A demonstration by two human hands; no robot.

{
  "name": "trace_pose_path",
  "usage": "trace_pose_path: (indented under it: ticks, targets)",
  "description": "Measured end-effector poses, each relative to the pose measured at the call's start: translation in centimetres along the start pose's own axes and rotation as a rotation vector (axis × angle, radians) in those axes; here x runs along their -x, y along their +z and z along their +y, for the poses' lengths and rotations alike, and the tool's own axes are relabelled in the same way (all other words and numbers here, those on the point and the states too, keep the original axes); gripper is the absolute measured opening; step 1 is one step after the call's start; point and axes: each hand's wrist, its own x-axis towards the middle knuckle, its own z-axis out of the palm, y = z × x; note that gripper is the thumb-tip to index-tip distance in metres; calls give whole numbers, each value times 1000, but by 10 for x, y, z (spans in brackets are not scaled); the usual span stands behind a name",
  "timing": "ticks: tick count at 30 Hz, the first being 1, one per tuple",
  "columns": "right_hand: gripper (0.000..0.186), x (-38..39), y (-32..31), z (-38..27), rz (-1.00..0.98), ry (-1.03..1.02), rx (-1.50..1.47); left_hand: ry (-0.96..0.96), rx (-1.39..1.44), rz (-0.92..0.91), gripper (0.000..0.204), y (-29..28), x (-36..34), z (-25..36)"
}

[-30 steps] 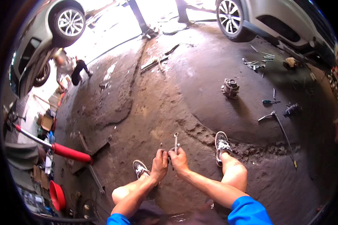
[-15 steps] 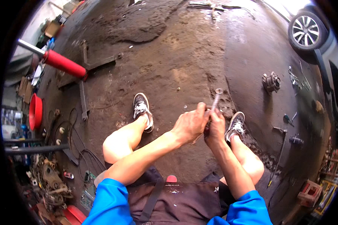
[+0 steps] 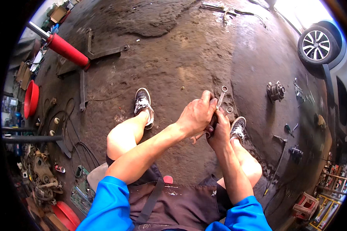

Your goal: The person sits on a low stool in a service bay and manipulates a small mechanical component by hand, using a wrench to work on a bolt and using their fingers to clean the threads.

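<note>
— What do the hands have?

— The left hand (image 3: 196, 114) is closed over the shafts of slim grey metal spanners (image 3: 221, 97); the right hand (image 3: 219, 133) grips them from below, fingers curled tight. Ring ends stick out above the knuckles, over the right grey sneaker (image 3: 238, 129).

— Any containers?

— A red round plastic basin (image 3: 31, 99) near the left edge of the oily concrete floor (image 3: 173, 57); I cannot tell its contents.

— Farther out?

— A grey metal alternator (image 3: 275, 91) lies on the floor to the right, well apart, and a red cylinder jack handle (image 3: 67, 50) toward the upper left.
</note>
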Motion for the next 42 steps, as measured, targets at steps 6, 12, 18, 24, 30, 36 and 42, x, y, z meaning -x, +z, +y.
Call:
trace_pose_path:
  ticks: [6, 12, 18, 24, 30, 36, 42]
  targets:
    - [5, -2, 2, -15, -14, -43, 19, -79, 44, -42, 29, -9, 1, 10]
    - [12, -1, 4, -19, -91, -176, 5, -44, 95, 16, 29, -5, 0, 4]
    - [16, 2, -10, -12, -111, -6, -2, -76, 91, -5, 27, -2, 2, 5]
    - [15, 11, -2, -20, -83, -134, -54, -25, 120, 52, 24, 5, 2, -1]
    - [20, 8, -12, -15, -134, -34, 43, -85, 209, 18, 24, 4, 4, 12]
    - [20, 11, -10, -16, -230, -190, 58, -4, 160, 65, 25, 4, 1, -4]
    - [26, 10, -12, -15, -220, -205, 64, -97, 245, 60, 26, 2, -2, -4]
